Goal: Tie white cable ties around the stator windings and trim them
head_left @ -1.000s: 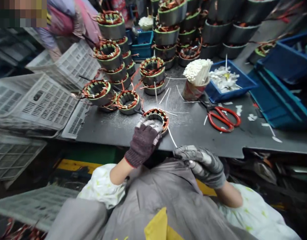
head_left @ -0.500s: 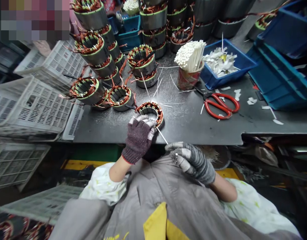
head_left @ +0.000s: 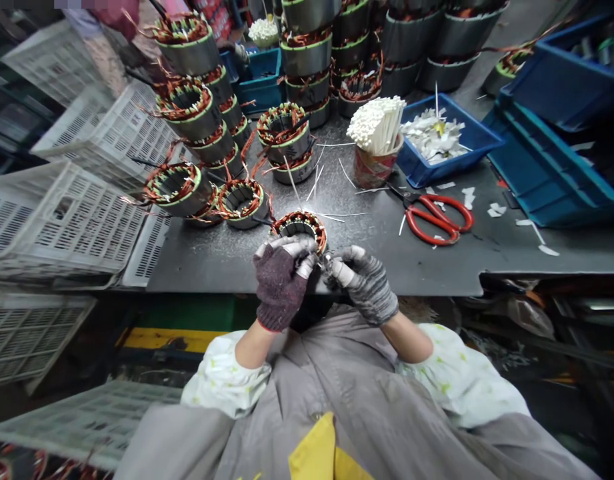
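A motor stator (head_left: pixel 321 235) with copper windings lies near the bench's front edge, its ring opening facing up. My left hand (head_left: pixel 281 277), in a dark purple glove with whitish fingertips, is closed on the near rim of this stator. My right hand (head_left: pixel 361 277), in a grey striped glove, is pinched shut against its right front side. What sits between those right fingertips is hidden. A thin white cord (head_left: pixel 293 181) rises behind the stator, and more loose cords (head_left: pixel 341 215) lie beside it.
Red-handled scissors (head_left: pixel 437 220) lie at the right. Behind them are a cup of white cords (head_left: pixel 374 163) and a blue tray (head_left: pixel 424 175) of white scraps. Stacked stators (head_left: pixel 187 123) stand at back left, near white crates (head_left: pixel 57 213). Teal bins (head_left: pixel 541 173) are at far right.
My right hand has moved up and left from below the bench edge to the stator. The white cord stretched between it and the stator no longer shows. My left hand stays at the stator.
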`<state>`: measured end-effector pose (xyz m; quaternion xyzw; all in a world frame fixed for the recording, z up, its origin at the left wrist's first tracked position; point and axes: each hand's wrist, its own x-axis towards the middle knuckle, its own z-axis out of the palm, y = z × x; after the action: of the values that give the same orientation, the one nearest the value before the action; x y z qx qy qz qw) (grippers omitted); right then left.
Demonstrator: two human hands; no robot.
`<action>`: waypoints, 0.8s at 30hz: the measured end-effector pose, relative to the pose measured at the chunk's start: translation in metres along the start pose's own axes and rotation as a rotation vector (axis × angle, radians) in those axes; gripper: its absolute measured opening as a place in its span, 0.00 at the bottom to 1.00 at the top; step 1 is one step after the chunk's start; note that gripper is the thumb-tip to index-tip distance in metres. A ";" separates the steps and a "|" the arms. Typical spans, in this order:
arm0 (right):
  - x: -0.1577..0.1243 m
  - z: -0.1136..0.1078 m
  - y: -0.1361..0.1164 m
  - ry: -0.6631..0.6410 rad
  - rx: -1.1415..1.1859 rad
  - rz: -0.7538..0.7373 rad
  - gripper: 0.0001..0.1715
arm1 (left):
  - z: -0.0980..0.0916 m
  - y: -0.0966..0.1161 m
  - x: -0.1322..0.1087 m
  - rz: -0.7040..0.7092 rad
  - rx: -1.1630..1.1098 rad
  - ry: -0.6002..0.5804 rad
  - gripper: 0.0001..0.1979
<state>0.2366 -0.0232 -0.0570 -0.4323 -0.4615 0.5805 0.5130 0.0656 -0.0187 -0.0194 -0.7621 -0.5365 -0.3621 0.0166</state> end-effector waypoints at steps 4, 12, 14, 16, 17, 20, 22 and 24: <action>0.008 0.000 -0.014 0.002 -0.079 0.006 0.14 | 0.000 0.000 0.000 0.105 0.017 -0.006 0.09; 0.020 -0.003 -0.007 -0.011 -0.427 -0.162 0.11 | -0.006 -0.001 -0.004 0.143 0.083 -0.084 0.13; 0.017 -0.006 -0.009 -0.011 -0.421 -0.200 0.11 | -0.007 -0.001 -0.003 0.154 0.086 -0.095 0.13; 0.015 -0.008 -0.011 -0.006 -0.414 -0.209 0.10 | -0.007 -0.001 -0.003 0.174 0.089 -0.094 0.13; 0.015 -0.008 -0.012 -0.015 -0.423 -0.212 0.10 | -0.007 -0.002 -0.003 0.179 0.092 -0.094 0.13; 0.020 -0.009 -0.009 -0.074 -0.502 -0.245 0.11 | -0.006 -0.002 -0.003 0.175 0.098 -0.099 0.13; 0.025 -0.011 -0.006 -0.108 -0.591 -0.315 0.12 | -0.006 -0.003 -0.005 0.166 0.084 -0.094 0.13; 0.028 -0.014 -0.007 -0.136 -0.708 -0.413 0.15 | -0.007 -0.003 -0.006 0.166 0.062 -0.101 0.14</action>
<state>0.2487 0.0064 -0.0535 -0.4409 -0.7426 0.2981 0.4066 0.0583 -0.0251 -0.0183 -0.8202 -0.4829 -0.3038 0.0431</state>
